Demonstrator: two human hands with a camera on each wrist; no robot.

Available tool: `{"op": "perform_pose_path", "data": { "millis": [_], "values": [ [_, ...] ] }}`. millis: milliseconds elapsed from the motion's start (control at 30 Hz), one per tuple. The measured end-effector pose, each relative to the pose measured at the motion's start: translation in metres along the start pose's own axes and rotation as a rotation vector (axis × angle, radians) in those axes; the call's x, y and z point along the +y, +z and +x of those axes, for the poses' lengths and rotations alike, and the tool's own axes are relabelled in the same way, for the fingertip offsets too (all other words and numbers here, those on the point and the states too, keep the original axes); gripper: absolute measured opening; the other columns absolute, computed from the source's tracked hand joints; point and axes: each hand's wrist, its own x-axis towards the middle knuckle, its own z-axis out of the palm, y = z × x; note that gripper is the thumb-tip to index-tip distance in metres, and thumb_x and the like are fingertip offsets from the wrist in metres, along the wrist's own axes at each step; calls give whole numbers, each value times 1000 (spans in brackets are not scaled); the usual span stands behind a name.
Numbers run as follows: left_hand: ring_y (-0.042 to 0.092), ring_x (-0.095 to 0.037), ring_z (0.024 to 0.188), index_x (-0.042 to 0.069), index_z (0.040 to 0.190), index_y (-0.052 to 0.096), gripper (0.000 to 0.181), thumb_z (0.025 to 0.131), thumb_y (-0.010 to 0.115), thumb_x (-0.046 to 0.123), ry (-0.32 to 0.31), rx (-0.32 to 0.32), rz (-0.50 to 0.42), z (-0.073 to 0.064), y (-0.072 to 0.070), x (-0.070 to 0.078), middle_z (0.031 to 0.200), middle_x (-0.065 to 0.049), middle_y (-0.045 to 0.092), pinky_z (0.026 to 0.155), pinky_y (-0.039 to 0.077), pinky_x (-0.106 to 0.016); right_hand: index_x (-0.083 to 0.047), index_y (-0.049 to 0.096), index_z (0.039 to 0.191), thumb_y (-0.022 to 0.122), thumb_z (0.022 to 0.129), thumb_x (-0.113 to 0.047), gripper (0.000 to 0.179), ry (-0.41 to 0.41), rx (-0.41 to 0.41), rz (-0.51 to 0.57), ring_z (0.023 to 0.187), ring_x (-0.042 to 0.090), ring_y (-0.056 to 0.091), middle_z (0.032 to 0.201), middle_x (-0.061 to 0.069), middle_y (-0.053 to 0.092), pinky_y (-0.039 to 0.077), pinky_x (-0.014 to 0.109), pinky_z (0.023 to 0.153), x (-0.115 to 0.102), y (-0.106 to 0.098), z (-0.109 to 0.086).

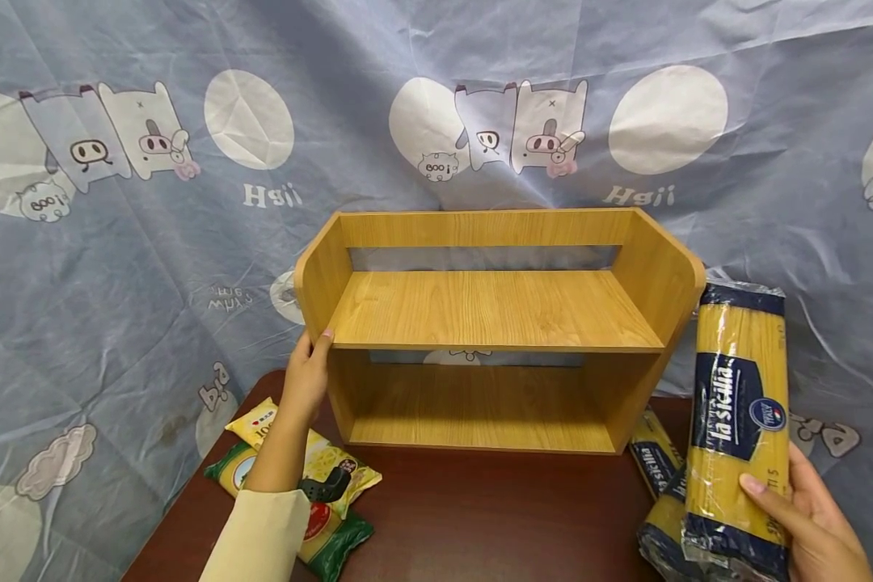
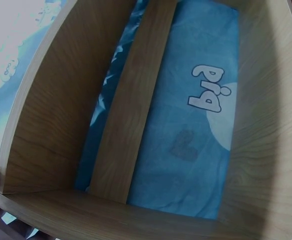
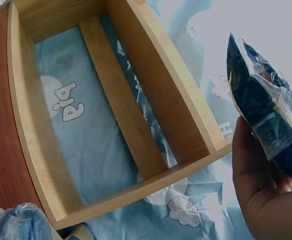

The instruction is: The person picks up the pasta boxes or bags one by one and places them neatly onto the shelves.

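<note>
My right hand [image 1: 818, 509] grips the lower part of a clear pack of spaghetti [image 1: 742, 436] with dark blue "la sicilia" labels, the thumb across its front. The pack stands nearly upright, right of a two-tier wooden shelf [image 1: 480, 311]. In the right wrist view, the dark blue end of the spaghetti pack [image 3: 265, 105] rises above the thumb. My left hand [image 1: 309, 376] holds the left side panel of the shelf at the middle board, thumb on the front edge and fingers round the outside. The left wrist view looks into the shelf's lower compartment, with that hand mostly hidden at the corner.
More spaghetti packs [image 1: 655, 457] lie on the dark red-brown table [image 1: 495, 517] right of the shelf, partly behind the held one. Left of it, under my forearm, lie a yellow bag [image 1: 360, 477] and green bags [image 1: 342, 541]. A grey-blue printed cloth [image 1: 349, 105] hangs behind.
</note>
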Motion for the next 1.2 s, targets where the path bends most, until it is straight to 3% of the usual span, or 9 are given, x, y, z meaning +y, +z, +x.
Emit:
{"op": "perform_pose_path", "data": {
  "millis": [333,533,767,1200],
  "values": [
    [51,-36,132,29,155,38,57,105,43,54,7,14,-10,0,0,3,146,-16,52,111,39,-54,-31,19,156,33,106,6,64,-99,-9,4,96,13,72,120,-8,66,62,37,68,-10,5,4],
    [53,-37,131,29,155,39,57,104,44,54,-2,20,-15,0,0,3,145,-16,53,110,40,-53,-29,15,160,30,106,6,66,-120,-56,85,102,18,73,127,-4,66,63,43,71,-16,13,8],
    [53,-38,131,27,155,38,57,104,45,52,8,26,-27,1,0,2,145,-17,54,109,42,-53,-27,12,161,28,106,9,68,-153,-115,109,105,22,73,131,-1,64,62,46,72,-23,28,16],
    [52,-39,132,29,156,38,58,104,46,54,4,16,-28,0,0,0,145,-17,53,111,40,-56,-26,14,161,30,106,8,67,-100,-153,81,104,21,72,130,-1,65,62,45,75,-20,52,21]
  ]
}}
